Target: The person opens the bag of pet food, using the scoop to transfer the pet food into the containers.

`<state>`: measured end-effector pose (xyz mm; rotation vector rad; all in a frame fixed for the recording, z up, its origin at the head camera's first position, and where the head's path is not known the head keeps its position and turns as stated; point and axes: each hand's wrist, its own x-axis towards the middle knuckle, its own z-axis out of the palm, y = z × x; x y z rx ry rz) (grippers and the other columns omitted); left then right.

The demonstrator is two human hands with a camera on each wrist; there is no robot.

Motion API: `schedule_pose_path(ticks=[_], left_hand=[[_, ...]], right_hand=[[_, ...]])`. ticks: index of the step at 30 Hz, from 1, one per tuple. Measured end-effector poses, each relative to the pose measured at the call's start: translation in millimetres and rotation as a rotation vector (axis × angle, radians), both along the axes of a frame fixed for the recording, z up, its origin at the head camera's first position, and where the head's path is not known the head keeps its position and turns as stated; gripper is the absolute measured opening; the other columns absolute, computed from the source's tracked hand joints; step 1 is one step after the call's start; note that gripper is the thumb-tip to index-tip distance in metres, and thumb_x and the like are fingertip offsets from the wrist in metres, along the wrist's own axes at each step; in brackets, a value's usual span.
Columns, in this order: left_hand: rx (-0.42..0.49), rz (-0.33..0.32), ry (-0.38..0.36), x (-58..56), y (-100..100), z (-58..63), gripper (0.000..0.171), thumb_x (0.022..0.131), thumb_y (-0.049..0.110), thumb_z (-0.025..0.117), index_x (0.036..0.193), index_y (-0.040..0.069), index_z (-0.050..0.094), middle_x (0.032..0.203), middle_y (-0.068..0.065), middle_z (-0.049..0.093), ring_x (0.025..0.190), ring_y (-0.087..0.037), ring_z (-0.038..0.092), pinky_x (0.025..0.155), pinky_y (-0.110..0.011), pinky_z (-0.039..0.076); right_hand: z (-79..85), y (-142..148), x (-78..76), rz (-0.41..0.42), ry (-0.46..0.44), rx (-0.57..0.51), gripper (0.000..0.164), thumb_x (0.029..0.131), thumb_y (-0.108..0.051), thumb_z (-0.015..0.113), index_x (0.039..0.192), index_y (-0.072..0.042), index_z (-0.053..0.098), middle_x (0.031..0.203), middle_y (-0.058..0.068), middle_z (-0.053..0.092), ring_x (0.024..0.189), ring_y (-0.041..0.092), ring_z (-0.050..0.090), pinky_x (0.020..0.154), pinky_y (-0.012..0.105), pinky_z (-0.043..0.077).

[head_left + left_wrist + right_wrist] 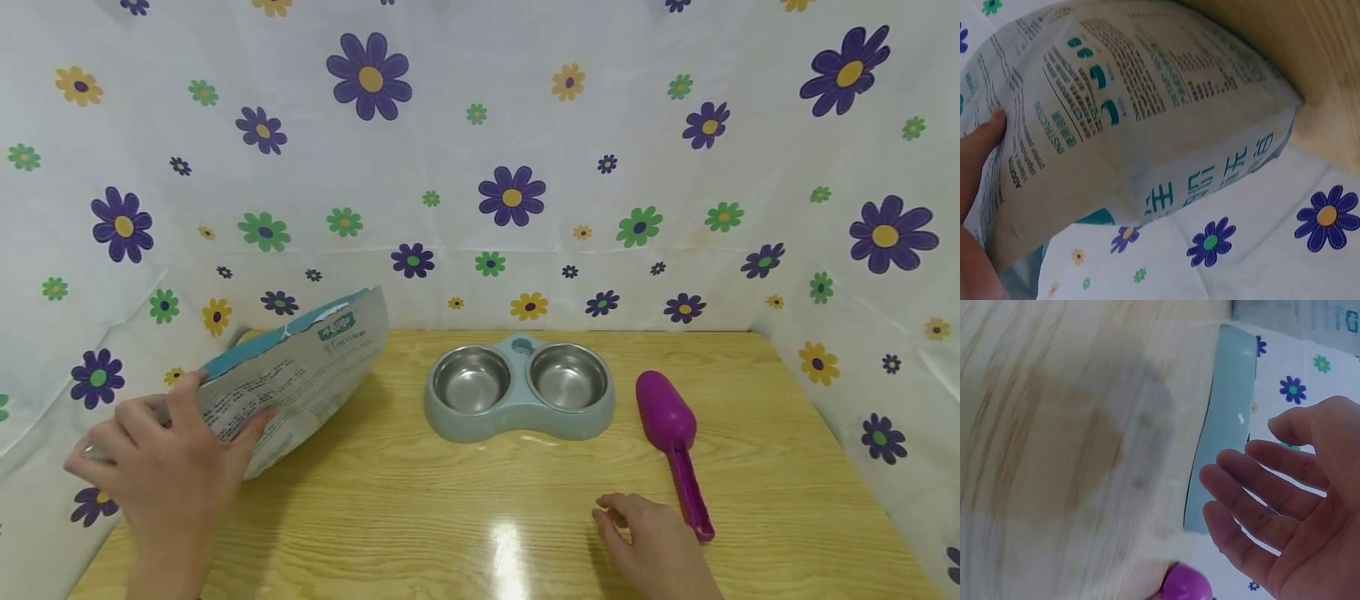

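Note:
At the left in the head view, my left hand (168, 450) grips the end of a pale, teal-edged pet food bag (315, 392), thumb on its printed face and fingers over the far side. The bag is tilted, lying slantwise; the left wrist view shows its dense print and lettered bottom panel (1210, 169). My right hand (652, 533) is over the front right of the table, fingers loosely bent and holding nothing. Nearest to it lies a purple scoop (667, 417), handle toward me. In the right wrist view the fingers (1254, 506) are spread apart.
A light blue double pet bowl (519, 419) with two steel dishes stands at the middle back of the wooden table (420, 517). White flowered cloth (450, 150) hangs behind and along both sides.

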<state>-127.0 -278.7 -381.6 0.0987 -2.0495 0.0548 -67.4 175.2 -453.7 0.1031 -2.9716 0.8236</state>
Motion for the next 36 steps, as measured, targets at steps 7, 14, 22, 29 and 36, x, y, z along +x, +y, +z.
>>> schedule_pose_path(ticks=[7, 14, 22, 29, 36], left_hand=[[0.047, 0.023, 0.008, 8.4, 18.5, -17.2, 0.078, 0.087, 0.072, 0.054, 0.126, 0.004, 0.055, 0.088, -0.032, 0.046, 0.079, -0.058, 0.043, 0.076, -0.079, 0.032], [0.069, 0.068, -0.058, 11.0, 35.2, -29.1, 0.078, 0.071, 0.054, 0.080, 0.129, 0.007, 0.054, 0.093, -0.033, 0.048, 0.087, -0.061, 0.047, 0.080, -0.083, 0.034], [0.032, 0.080, -0.110, 6.1, 48.8, -47.1, 0.079, 0.070, 0.048, 0.085, 0.130, 0.006, 0.054, 0.094, -0.032, 0.050, 0.079, -0.054, 0.045, 0.071, -0.077, 0.035], [0.056, -0.041, -0.135, 13.1, 51.0, -57.3, 0.059, 0.095, 0.051, 0.062, 0.127, 0.001, 0.057, 0.093, -0.033, 0.050, 0.080, -0.052, 0.044, 0.079, -0.073, 0.029], [0.076, -0.118, -0.157, 33.8, 55.9, -67.3, 0.045, 0.097, 0.036, 0.060, 0.114, -0.005, 0.059, 0.094, -0.032, 0.053, 0.084, -0.052, 0.047, 0.082, -0.071, 0.026]], right_hand=[[10.8, -13.0, -7.9, 0.056, -0.006, -0.157, 0.011, 0.097, -0.022, 0.070, 0.102, -0.018, 0.079, 0.087, -0.014, 0.077, 0.081, 0.005, 0.072, 0.070, 0.023, 0.053], [17.5, -30.1, -18.8, 0.148, 0.032, -0.227, 0.015, 0.098, -0.021, 0.069, 0.102, -0.010, 0.078, 0.087, -0.006, 0.078, 0.081, 0.005, 0.071, 0.069, 0.022, 0.056], [19.6, -70.1, -44.2, 0.262, 0.009, -0.385, 0.024, 0.101, -0.023, 0.065, 0.109, -0.004, 0.076, 0.097, 0.003, 0.079, 0.090, 0.017, 0.074, 0.071, 0.020, 0.056], [23.3, -100.5, -64.4, 0.281, -0.052, -0.543, 0.039, 0.104, -0.035, 0.061, 0.120, -0.001, 0.074, 0.109, 0.009, 0.078, 0.100, 0.022, 0.075, 0.083, 0.030, 0.060], [28.5, -135.6, -92.8, 0.304, -0.305, -0.896, 0.058, 0.105, -0.038, 0.059, 0.143, 0.005, 0.056, 0.138, 0.022, 0.064, 0.117, 0.036, 0.069, 0.095, 0.040, 0.058]])
